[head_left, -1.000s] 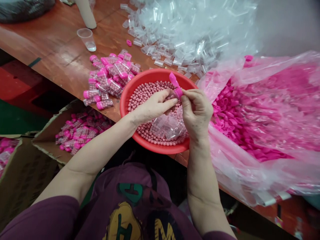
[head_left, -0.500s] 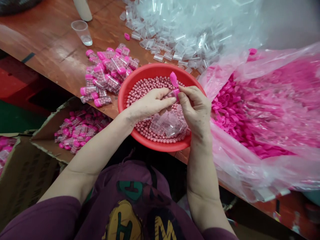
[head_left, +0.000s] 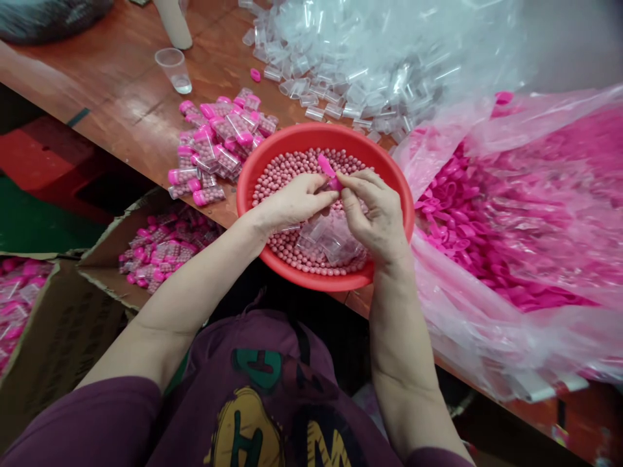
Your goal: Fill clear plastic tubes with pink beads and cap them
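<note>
Over a red bowl point(head_left: 399, 194) of small pink beads, my left hand point(head_left: 292, 202) and my right hand point(head_left: 377, 217) meet. Between their fingertips they pinch a small clear vial with a pink flip cap point(head_left: 327, 170); the cap's lid stands up. My left fingers hold the vial's body, my right fingers press at the cap. Several empty clear vials point(head_left: 331, 237) lie on the beads under my hands.
A heap of filled, pink-capped vials point(head_left: 219, 146) lies left of the bowl on the wooden table point(head_left: 121, 104). Clear empty vials point(head_left: 370, 71) pile behind. A plastic bag of pink caps point(head_left: 511, 220) lies right. A plastic cup point(head_left: 174, 69) stands far left. Cardboard boxes of filled vials point(head_left: 160, 250) sit below.
The pink cap's raised lid has come lower toward the vial. Both hands have shifted slightly left and down over the bowl.
</note>
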A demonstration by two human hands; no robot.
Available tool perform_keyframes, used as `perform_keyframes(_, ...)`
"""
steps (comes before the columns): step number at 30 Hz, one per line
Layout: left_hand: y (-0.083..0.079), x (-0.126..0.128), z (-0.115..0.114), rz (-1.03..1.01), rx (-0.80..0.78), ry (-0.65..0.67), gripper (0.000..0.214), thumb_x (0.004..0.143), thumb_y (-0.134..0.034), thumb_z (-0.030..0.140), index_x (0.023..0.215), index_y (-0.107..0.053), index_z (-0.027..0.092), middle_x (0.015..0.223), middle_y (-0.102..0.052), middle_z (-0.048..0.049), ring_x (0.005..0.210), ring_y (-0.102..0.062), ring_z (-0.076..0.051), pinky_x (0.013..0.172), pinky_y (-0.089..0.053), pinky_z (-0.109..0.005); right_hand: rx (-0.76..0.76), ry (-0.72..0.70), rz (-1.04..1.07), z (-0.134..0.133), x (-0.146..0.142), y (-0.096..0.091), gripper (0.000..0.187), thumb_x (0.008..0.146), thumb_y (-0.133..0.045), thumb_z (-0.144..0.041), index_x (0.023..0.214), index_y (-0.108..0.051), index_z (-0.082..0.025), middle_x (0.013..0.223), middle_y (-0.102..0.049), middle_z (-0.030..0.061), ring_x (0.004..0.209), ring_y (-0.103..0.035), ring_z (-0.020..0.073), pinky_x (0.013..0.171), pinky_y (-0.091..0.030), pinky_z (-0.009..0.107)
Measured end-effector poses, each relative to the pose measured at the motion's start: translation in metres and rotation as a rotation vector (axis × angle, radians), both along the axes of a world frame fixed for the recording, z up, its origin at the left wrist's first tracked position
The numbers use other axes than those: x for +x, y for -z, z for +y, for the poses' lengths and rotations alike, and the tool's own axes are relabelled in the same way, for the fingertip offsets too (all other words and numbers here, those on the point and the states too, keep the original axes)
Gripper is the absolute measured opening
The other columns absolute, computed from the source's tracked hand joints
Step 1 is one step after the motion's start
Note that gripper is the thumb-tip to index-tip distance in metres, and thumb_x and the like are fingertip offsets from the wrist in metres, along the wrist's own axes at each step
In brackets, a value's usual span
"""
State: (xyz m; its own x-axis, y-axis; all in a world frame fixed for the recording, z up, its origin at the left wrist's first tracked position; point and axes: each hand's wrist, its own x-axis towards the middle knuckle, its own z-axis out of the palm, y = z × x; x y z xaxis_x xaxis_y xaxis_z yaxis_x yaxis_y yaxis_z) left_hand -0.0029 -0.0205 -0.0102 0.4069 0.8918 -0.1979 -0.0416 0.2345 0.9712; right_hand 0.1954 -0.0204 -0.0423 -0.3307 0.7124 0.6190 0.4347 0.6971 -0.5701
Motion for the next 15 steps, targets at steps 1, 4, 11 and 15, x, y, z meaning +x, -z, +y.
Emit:
perform_keyframes(1,0.000,-0.001,0.000,-0.060,-0.005,0.021,0.031,0.116,-0.060,0.003,0.088,-0.064,0.015,0.065,-0.056,0.0060,0.051,-0.048,-0.005,0.051,-0.035,-0.020,-0.046,0.030,0.082,-0.001,0.000,-0.001,0.038,0.118,-0.064,-0.055,0.123,-0.091,-0.028,0.114,-0.084,0.0092,0.107,-0.081,0.0269,0.098,-0.070,0.047)
perform_keyframes(4,-0.002,-0.004,-0.002,-0.226,-0.042,0.170,0.022,0.112,-0.080,0.026,0.095,-0.071,0.015,0.074,-0.065,0.0010,0.056,-0.055,-0.007,0.052,-0.040,-0.020,-0.317,0.061,0.409,-0.001,-0.002,-0.005,0.052,0.117,-0.061,-0.071,0.126,-0.091,-0.029,0.111,-0.085,0.0072,0.106,-0.081,0.0252,0.102,-0.069,0.045)
perform_keyframes(11,0.001,-0.002,0.002,-0.373,-0.120,0.345,0.041,0.091,-0.103,0.044,0.088,-0.074,0.014,0.077,-0.066,-0.0022,0.062,-0.060,-0.010,0.054,-0.047,-0.021,-0.524,-0.159,0.554,0.003,-0.002,-0.015,0.055,0.107,-0.069,-0.078,0.141,-0.078,-0.037,0.132,-0.087,0.0073,0.130,-0.082,0.0325,0.116,-0.069,0.056)
perform_keyframes(15,0.005,0.000,0.006,-0.484,-0.144,0.152,0.033,0.101,-0.095,0.039,0.093,-0.074,0.015,0.082,-0.068,-0.0021,0.068,-0.062,-0.011,0.062,-0.054,-0.021,-0.299,-0.113,0.413,0.001,-0.001,-0.006,0.061,0.103,-0.081,-0.073,0.153,-0.072,-0.038,0.153,-0.081,0.0075,0.144,-0.077,0.0319,0.130,-0.061,0.058)
